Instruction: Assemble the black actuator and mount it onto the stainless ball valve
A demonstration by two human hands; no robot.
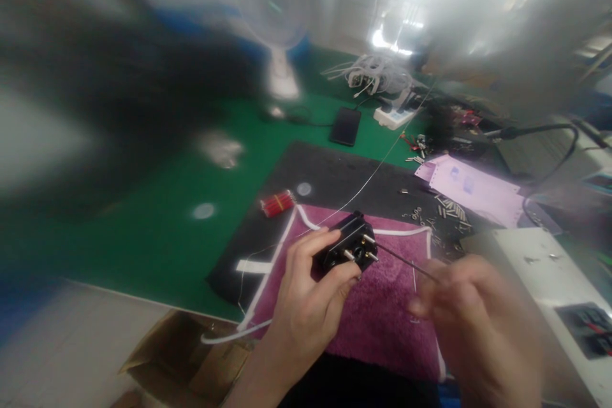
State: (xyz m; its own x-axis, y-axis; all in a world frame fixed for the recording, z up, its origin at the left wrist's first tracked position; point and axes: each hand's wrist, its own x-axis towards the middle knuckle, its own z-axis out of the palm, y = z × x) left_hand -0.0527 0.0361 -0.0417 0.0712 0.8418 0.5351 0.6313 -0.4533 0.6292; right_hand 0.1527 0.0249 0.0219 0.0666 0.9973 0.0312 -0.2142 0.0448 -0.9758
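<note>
My left hand (310, 287) grips a small black housing (351, 239) with several metal pins standing out of its end face. The housing is tilted so that this face points to the right. In my right hand (473, 312), smeared by motion, is a thin dark shaft (406, 260), like a screwdriver's; the fingers hide its handle. The shaft's tip meets the end face near the upper pin. Beneath both hands lies a purple cloth (373, 325) with white edging.
A dark mat (335, 172) covers part of the green table (167, 248). On it lie a bundle of red parts (278, 204), loose metal pins (452, 209) and pink papers (478, 191). Farther back are a phone (345, 126) and a power strip (394, 116). A pale box-shaped device (516, 261) stands at right.
</note>
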